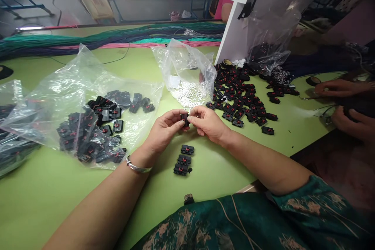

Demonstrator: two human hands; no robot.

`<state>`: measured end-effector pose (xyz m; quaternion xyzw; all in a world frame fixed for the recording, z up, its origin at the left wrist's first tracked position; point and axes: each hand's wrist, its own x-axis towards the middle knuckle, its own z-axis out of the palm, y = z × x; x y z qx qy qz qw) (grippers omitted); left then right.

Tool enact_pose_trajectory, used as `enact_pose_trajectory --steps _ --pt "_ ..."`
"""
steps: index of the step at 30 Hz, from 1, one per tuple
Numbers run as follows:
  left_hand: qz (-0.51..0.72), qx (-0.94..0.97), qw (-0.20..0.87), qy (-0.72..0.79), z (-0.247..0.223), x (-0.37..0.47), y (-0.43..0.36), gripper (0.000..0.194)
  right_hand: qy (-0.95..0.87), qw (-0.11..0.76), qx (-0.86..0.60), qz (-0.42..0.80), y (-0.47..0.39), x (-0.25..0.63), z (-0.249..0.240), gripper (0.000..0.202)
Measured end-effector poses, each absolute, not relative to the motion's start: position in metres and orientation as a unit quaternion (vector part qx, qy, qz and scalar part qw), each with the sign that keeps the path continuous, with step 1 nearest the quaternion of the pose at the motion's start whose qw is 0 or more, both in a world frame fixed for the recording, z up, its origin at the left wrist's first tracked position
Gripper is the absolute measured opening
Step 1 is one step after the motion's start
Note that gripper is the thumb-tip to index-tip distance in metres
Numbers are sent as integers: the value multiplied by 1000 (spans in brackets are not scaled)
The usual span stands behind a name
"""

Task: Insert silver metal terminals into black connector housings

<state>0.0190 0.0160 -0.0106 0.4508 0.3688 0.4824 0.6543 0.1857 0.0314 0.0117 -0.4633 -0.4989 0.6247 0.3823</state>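
Observation:
A black connector housing with a red clip [184, 119] is held upright between my two hands over the green table. My left hand [166, 127] grips it from the left between thumb and fingers. From the right, the thumb and forefinger of my right hand [207, 123] are pinched at its edge; whether a small white part sits between those fingertips is too fine to make out. Just below my hands lie three similar connector housings [184, 160] in a column, with a small black piece beside the lowest. Behind my hands, an open clear bag [187, 66] holds many small white pieces.
Left is a clear bag [67, 86] with black connectors [84, 133]. More connectors [243, 97] are heaped at right, beside a white upright panel [234, 19]. Wire bundles [117, 37] cross the back. At far right, another person's hands [348, 113] work with wires.

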Motion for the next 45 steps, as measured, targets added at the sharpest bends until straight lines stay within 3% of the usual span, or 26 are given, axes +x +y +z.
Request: enact_pose_trajectory --steps 7,20,35,45 --pt "511 394 687 334 -7 23 17 30 -466 405 -418 666 33 188 12 36" --pt "472 348 747 311 -8 17 20 39 -522 403 -451 601 30 190 15 21" --pt "495 448 637 387 -7 26 14 34 -534 396 -471 580 31 190 11 11" --pt "473 532 551 435 -3 31 9 23 -603 316 -544 490 31 191 19 10"
